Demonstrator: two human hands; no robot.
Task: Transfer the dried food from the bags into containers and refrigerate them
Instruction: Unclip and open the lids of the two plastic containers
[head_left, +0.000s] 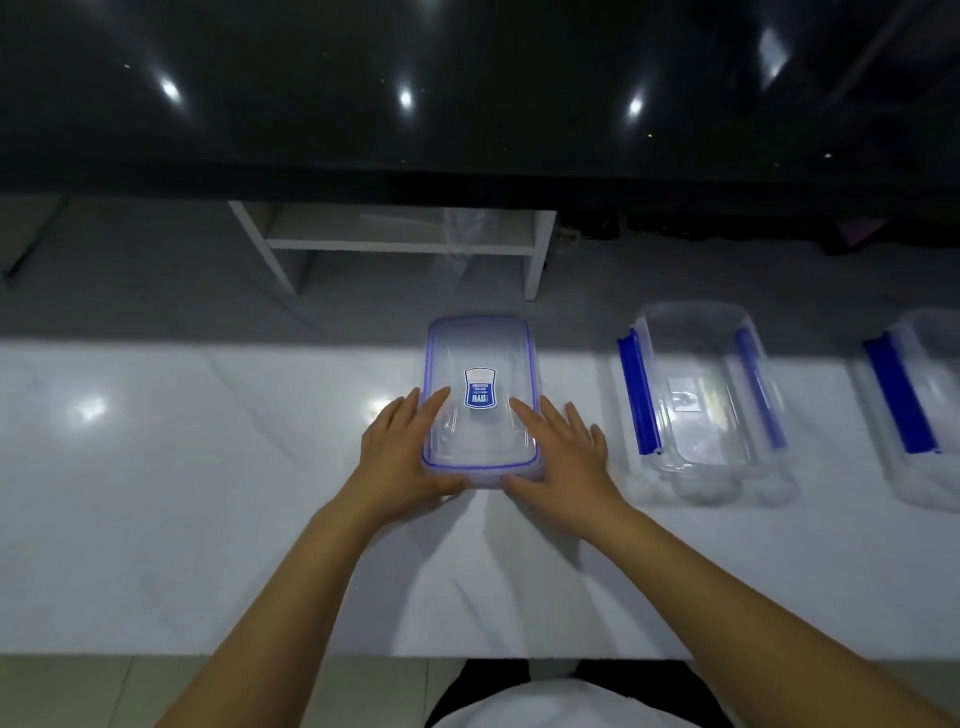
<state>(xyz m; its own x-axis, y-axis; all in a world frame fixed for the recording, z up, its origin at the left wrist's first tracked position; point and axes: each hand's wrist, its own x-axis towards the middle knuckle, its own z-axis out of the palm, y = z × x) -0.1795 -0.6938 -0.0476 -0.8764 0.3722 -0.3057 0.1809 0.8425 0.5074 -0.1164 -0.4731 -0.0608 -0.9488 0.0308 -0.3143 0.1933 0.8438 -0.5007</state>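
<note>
Seemingly we are near the start. On the white bench (156, 467) the lidded container (480, 358) sits right in front of us. Our left grip (400, 452) and right grip (561, 452) lie flat on its clear lid, fingers straight and released, thumbs against the near end. They press on it and do not clasp it. Through the plastic we make out no dried food, so we judge it unfilled.

To the right stands a second container (701, 405) without a lid, its blue clips splayed, and a third container (919, 405) is cut off by the edge of view. What the pale blobs at the second one's near rim are, we cannot tell.

A clear plastic film (457, 244), perhaps a bag, shows faintly beyond the bench. The filling, sealing and refrigerating all appear left to do, and no fridge is in sight.
</note>
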